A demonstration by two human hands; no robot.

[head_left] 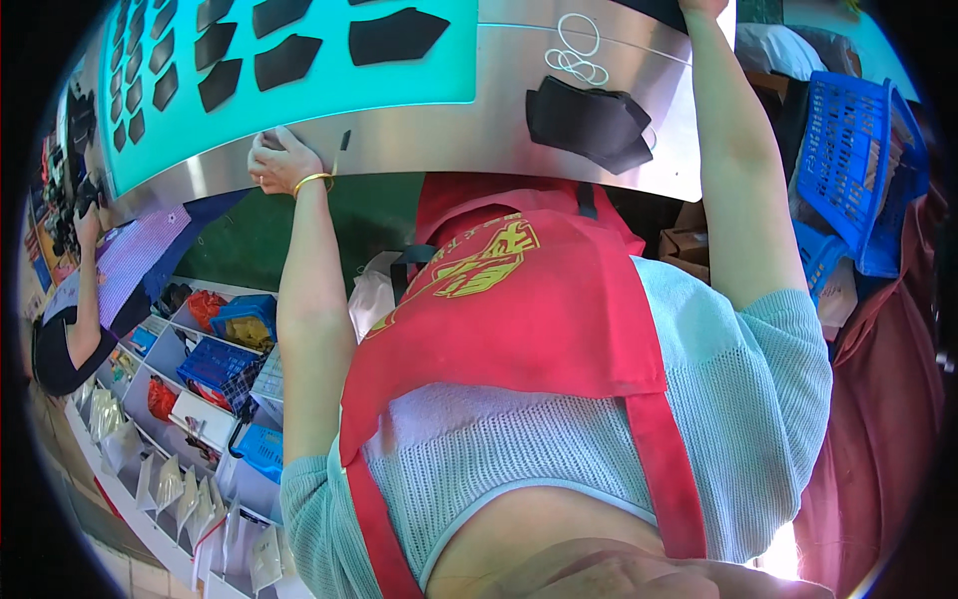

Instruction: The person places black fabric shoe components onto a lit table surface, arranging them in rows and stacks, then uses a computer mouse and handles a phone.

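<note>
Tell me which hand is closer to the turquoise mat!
Left. The left hand is close beside the turquoise mat's lower edge. The right hand is farther off, to the mat's right, beyond the white loops, partly cut off.

White compartment shelving (172,349) stands left, near a seemingly tiled floor (146,577).

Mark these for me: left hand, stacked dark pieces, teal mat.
Left hand (286,162): head view, back of the hand.
Stacked dark pieces (587,122): head view, middle of the top surface.
Teal mat (419,86): head view, bare area near its lower-right corner.
</note>
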